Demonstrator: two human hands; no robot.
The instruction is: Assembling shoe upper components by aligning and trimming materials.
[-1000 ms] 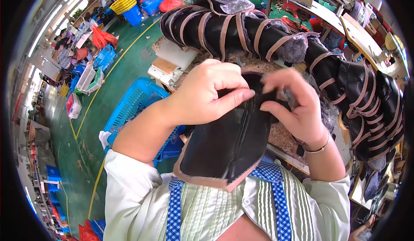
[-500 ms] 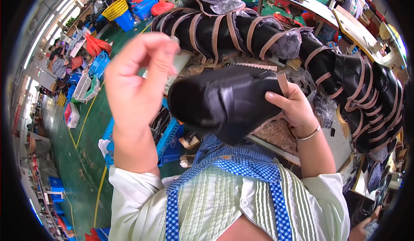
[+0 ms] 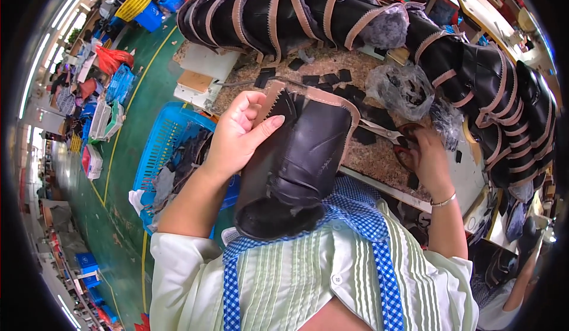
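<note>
A black leather boot upper (image 3: 311,147) with a brown zigzag-edged trim rests slanted against my apron, its rounded toe pointing down toward me. My left hand (image 3: 234,138) grips its top left edge, the thumb lying across the leather and the fingers behind the trim. At the right, my right hand (image 3: 432,162) has its fingers at the dark red handles of a pair of scissors (image 3: 382,131). The blades point left, toward the boot upper's trimmed edge; whether they touch it I cannot tell. Part of the handles is hidden by my fingers.
Several black scraps (image 3: 338,77) and a crumpled clear plastic bag (image 3: 403,91) lie on the worn worktable (image 3: 237,88). A row of nested black boot uppers (image 3: 284,26) curves along its far and right sides. A blue basket (image 3: 155,153) with dark pieces stands at the left.
The boot upper has swung from lying sideways to toe-down. My left hand has come down onto its top edge. My right hand has let go of it and moved to the scissors.
</note>
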